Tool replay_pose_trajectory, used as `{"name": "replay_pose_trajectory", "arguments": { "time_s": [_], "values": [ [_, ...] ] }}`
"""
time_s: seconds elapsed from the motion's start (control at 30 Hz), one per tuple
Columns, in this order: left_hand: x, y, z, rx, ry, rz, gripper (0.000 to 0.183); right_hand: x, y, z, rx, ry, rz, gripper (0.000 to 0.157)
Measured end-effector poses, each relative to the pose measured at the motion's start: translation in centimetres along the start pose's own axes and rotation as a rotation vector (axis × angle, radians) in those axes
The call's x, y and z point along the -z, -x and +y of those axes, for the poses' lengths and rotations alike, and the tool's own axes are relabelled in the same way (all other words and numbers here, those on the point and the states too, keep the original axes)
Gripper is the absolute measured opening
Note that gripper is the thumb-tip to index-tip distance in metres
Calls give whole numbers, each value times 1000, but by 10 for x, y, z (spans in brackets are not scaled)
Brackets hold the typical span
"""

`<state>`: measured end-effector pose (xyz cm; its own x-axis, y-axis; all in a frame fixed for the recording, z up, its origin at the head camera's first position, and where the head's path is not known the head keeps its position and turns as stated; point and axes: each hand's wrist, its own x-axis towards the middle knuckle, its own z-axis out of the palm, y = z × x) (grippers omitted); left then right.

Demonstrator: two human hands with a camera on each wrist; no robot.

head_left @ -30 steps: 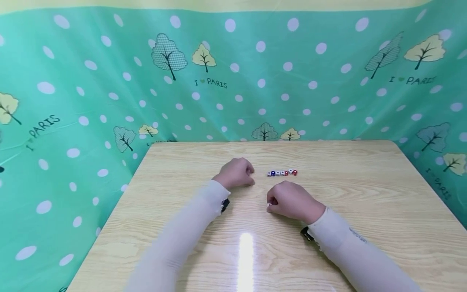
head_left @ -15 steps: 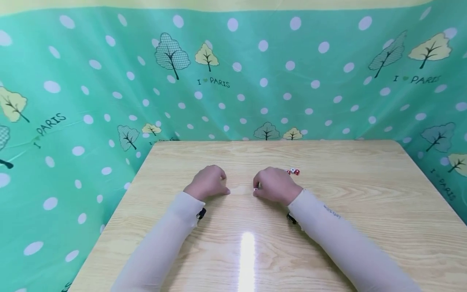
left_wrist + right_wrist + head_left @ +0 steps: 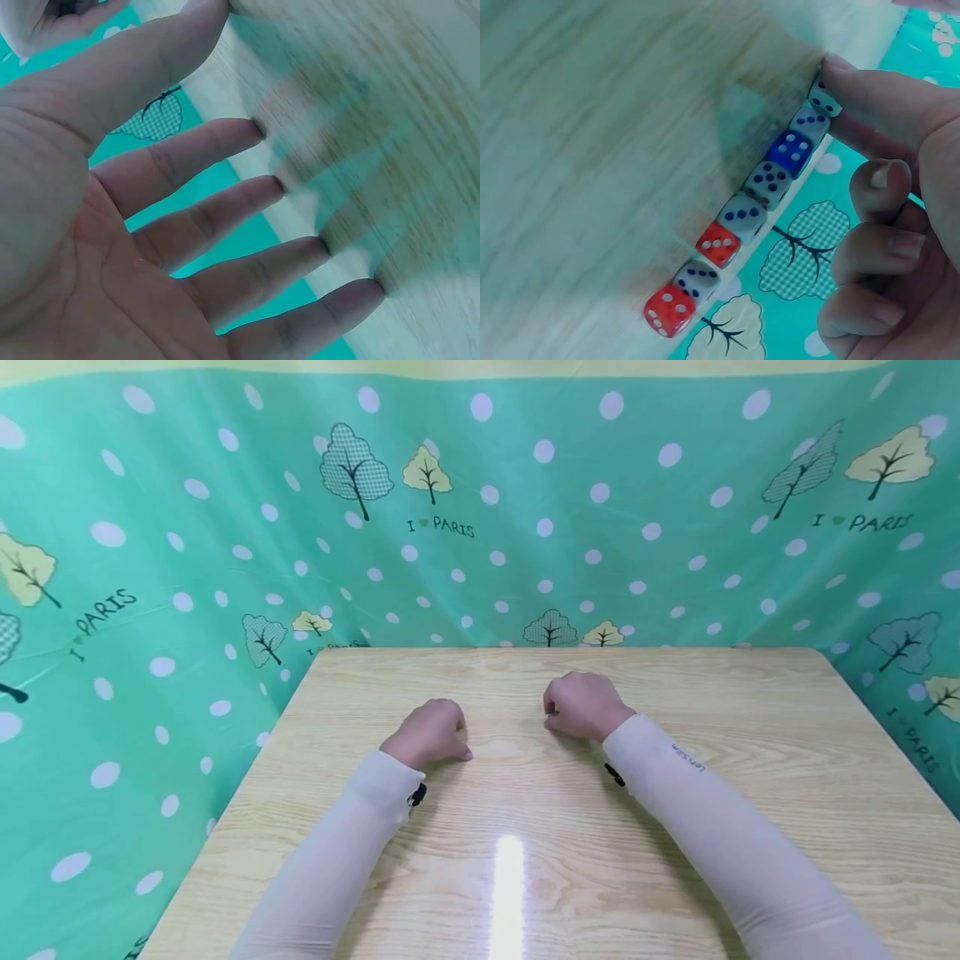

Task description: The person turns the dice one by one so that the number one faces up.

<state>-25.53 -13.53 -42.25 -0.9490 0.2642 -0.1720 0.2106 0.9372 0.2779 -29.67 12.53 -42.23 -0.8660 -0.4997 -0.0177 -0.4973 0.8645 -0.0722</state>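
My right hand (image 3: 587,705) pinches a white die (image 3: 825,99) between thumb and index finger, right at the end of a row of dice. The right wrist view shows that row running diagonally: a white die (image 3: 810,124), a blue die (image 3: 790,152), more white ones, a red die (image 3: 718,244) and a slightly askew red die (image 3: 669,310) at the far end. From the head view, the hand hides the row. My left hand (image 3: 427,732) holds nothing; its fingers are spread and fairly straight, fingertips at the tabletop in the left wrist view.
The wood-grain table (image 3: 450,877) carries a bright light reflection near its front. Behind and at both sides hangs a green dotted curtain (image 3: 480,527) with printed trees, close to the table's far edge.
My right hand has carried the white die left and then away from me, up to the left end of the row. My left hand moved left and toward me, then stayed there.
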Motion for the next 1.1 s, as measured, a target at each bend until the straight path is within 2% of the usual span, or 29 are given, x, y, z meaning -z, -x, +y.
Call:
{"name": "replay_pose_trajectory", "arguments": {
  "time_s": [0.53, 1.1],
  "values": [
    [0, -2, 1, -9, -6, 3, 46, -1, -3, 3, -25, -9, 14, 14],
    [2, -2, 3, 3, 5, -13, 38, -3, -3, 6, -55, -16, 11, 14]
  ]
}}
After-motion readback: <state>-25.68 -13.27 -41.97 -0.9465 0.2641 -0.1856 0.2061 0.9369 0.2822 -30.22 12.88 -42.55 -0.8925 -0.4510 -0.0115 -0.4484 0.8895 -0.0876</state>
